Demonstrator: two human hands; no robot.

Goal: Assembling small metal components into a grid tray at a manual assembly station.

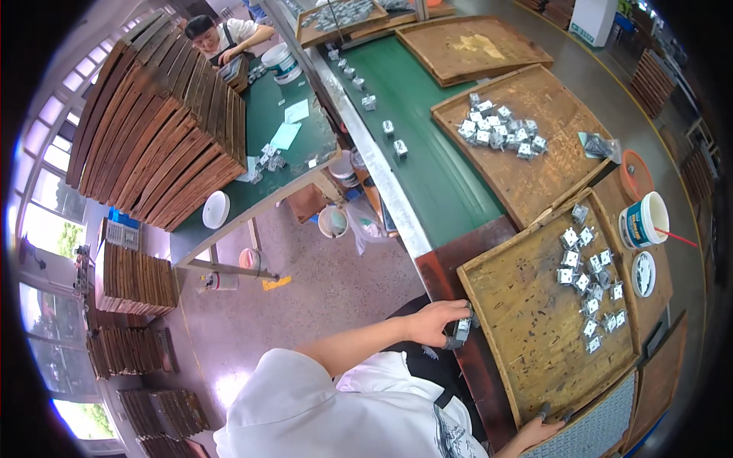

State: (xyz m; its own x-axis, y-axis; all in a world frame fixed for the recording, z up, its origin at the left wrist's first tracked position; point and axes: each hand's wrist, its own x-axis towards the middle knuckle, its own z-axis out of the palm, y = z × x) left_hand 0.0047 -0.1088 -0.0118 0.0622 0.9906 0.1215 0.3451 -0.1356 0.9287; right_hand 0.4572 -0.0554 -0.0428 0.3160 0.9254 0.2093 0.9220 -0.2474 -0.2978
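Observation:
My left hand (437, 324) is closed around a small boxy grey part with a white face (461, 330), at the left edge of the work surface. Dark covers show on some of its fingertips. At the near rim of a shallow wooden tray (527, 336) is my right hand (536, 433), its fingers stretched out and apart, with dark covers on the tips. No part shows in it. Several similar white-and-grey parts (588, 284) lie loosely in the right half of that tray.
A second wooden tray (489, 164) holding a pile of such parts lies beyond, beside a green conveyor belt (435, 164) carrying several more. A white bucket (643, 220) stands at right. Stacked wooden trays (164, 130) fill the far-left table, where another person (229, 38) works.

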